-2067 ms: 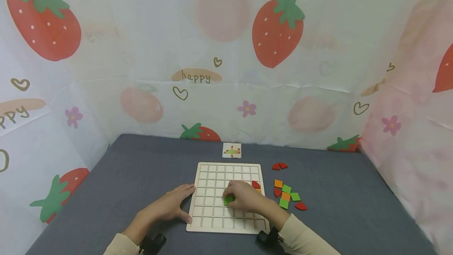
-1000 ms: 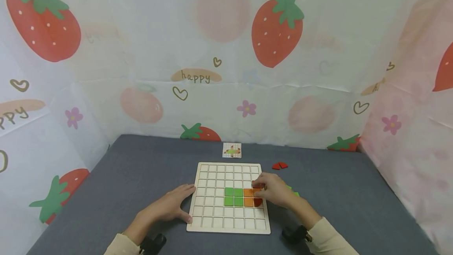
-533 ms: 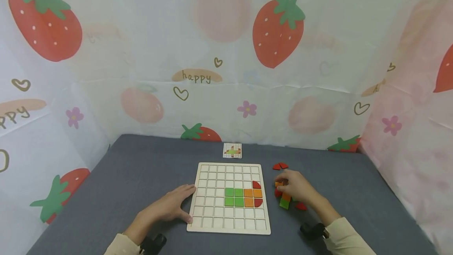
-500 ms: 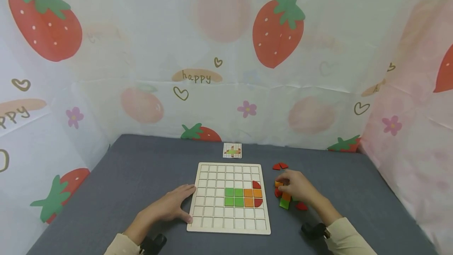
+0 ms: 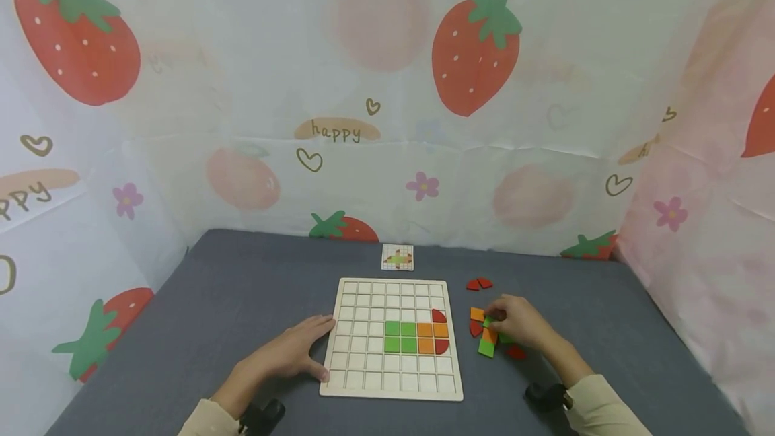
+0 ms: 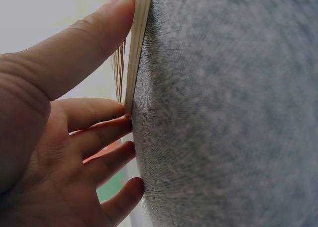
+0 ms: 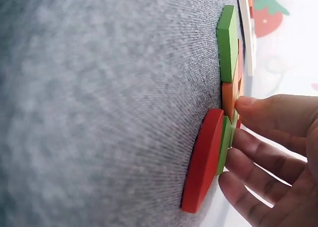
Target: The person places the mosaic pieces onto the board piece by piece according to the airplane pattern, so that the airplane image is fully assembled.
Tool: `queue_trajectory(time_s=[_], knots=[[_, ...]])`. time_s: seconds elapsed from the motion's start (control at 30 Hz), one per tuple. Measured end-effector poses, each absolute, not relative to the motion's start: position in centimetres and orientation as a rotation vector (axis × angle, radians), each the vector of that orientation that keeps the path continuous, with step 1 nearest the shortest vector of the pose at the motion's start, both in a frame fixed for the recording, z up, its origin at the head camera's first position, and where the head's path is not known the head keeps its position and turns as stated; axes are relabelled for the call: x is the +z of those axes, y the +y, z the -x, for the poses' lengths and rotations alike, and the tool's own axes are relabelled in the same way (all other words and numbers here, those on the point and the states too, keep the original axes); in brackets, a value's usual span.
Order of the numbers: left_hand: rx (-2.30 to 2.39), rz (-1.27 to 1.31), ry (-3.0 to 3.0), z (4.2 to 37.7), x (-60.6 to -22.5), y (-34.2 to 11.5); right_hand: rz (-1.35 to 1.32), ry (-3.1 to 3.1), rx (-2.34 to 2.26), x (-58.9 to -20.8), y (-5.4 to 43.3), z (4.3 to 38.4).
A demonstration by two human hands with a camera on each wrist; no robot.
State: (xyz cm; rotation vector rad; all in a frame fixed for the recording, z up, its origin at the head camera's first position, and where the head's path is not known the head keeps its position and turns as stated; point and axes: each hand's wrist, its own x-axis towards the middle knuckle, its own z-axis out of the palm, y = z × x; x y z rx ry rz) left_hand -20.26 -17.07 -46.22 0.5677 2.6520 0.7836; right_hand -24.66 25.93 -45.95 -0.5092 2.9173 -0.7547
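My left hand point(image 5: 290, 350) rests at the left side of a wooden grid board point(image 5: 357, 382), its thumb and fingertips spread along the edge. On the board lie several green square tiles point(image 5: 392, 344), orange tiles point(image 5: 425, 330) and two red quarter-round tiles point(image 5: 442, 346). Right of the board, my right hand point(image 5: 519, 323) reaches over loose tiles. Its fingertips are at a green tile point(image 5: 488, 321), partly covered by them. In the right wrist view, the thumb and fingers stand apart near a green tile point(image 7: 224, 146), an orange tile point(image 7: 228, 99) and a red tile point(image 7: 203, 162).
A small picture card point(image 5: 397, 258) lies behind the board on the grey tabletop point(image 5: 272, 268). Two red quarter-round pieces point(image 5: 479, 284) sit behind the loose tiles. A strawberry-print cloth point(image 5: 339, 187) stands around the back and sides.
My right hand has gone from the board to the loose tiles, then slightly right from the orange tile to a green one. Green, orange and red tiles show uncovered on the board. My left hand stays still.
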Motion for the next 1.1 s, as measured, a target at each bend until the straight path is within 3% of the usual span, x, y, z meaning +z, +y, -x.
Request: queue_trajectory(time_s=[1.1], knots=[[0.754, -0.552, 2.667, 20.4, -46.4, -16.9, 0.518, 2.983, -0.689, -45.6, 25.3, 25.2]])
